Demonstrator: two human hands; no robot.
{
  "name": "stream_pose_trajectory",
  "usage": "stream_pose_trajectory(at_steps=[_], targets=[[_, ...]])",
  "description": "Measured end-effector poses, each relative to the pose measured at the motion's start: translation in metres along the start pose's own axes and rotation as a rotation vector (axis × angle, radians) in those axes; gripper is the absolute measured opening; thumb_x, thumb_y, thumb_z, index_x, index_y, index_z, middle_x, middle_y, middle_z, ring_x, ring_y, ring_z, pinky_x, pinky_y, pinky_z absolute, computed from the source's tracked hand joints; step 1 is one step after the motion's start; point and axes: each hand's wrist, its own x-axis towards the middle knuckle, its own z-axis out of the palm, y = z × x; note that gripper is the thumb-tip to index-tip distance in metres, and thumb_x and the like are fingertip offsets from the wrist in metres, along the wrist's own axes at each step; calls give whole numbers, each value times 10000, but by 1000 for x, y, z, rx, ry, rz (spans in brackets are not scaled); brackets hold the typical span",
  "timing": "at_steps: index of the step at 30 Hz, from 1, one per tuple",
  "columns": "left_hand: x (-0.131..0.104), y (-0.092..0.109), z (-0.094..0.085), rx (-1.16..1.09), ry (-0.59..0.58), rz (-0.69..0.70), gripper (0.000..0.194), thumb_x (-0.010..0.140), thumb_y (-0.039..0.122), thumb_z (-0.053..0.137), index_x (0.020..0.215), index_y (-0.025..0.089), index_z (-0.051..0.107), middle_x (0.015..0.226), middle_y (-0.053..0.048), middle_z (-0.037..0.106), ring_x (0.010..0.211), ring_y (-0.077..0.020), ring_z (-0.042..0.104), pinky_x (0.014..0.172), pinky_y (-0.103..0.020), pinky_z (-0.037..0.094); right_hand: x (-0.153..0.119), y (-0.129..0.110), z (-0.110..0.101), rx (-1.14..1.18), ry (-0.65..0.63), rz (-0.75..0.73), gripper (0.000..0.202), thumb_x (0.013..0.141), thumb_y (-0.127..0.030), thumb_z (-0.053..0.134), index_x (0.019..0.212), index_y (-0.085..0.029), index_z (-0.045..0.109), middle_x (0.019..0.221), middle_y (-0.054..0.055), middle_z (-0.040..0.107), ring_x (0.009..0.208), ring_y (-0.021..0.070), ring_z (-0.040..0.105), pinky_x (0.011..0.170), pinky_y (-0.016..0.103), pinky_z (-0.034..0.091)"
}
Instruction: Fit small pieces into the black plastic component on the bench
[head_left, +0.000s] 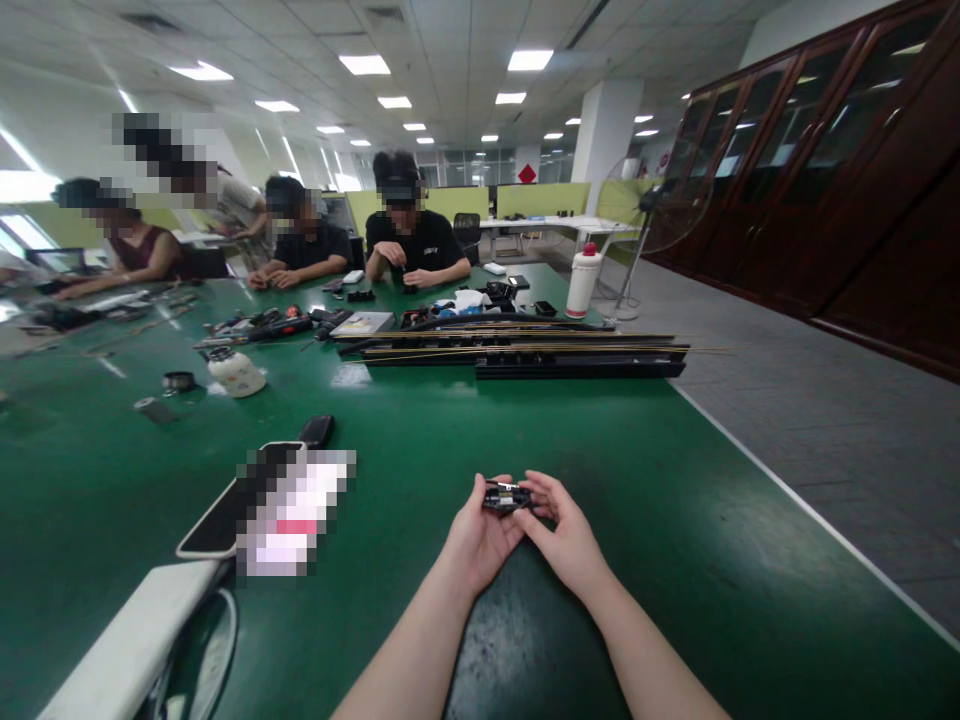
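Observation:
A small black device with a pale label strip and what look like short wires (504, 496) is held between my two hands, just above the green table (420, 600). Its exact kind is too small to make out. My left hand (480, 540) cups it from the left and below, thumb along its near left end. From the right, my right hand (559, 530) grips the other end, thumb at the near side and fingers curled over the far side. Part of the device is hidden by my fingers.
Left of my hands lie a phone (244, 505), a black pouch-like item (317, 431) and a white power strip (135, 640) with cables. Farther off are a white jar (236, 372), a black rail (581, 370) with thin rods, tools, and a white bottle (583, 285). Several people sit beyond.

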Motion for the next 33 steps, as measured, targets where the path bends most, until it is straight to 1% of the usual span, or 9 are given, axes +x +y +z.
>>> stream_pose_trajectory(at_steps=[10,21,28,33], targets=[[0,0,-3,-15,-60,-12,313,872,425,404,900,150,552,830,-87,632,678,-148,614,655,-258,467,1,-2,0,2,-18,2,408,745,-263,595,1134,-234,476,1134,93,599,1013,220,576,861,401,444],[0,1,-4,-27,-73,-13,354,874,437,379,900,137,564,851,-108,639,702,-166,620,696,-288,463,1,-2,0,20,-8,1,376,746,-282,594,1108,-229,504,1108,93,616,1007,223,583,850,394,454],[2,1,-8,-22,-98,-13,326,866,420,405,899,146,577,872,-107,639,714,-159,615,709,-289,455,1,-3,0,28,-3,12,357,739,-283,600,1083,-227,523,1087,84,627,999,219,591,856,390,457],[2,1,-7,-18,-85,-14,322,871,416,398,904,147,571,858,-103,635,710,-157,613,703,-281,452,1,-3,0,26,-6,14,355,736,-283,602,1077,-222,526,1077,84,630,980,216,598,854,390,461]])
